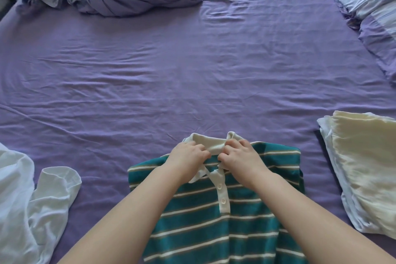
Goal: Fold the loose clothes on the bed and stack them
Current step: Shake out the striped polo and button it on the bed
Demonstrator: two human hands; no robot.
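1. the teal striped polo shirt lies front-up on the purple sheet at the lower centre of the frame, its cream collar pointing up the frame.
2. the left hand and right hand both curl their fingers around the collar, side by side, gripping it.
3. risk: uneven pulling probably skews the collar and button placket, so later folds sit crooked.
4. the shirt's edges already look tucked under; a hard tug could undo them.
5. the loose white garment at lower left waits unfolded; the folded pale stack at right could topple if the shirt lands off-centre.
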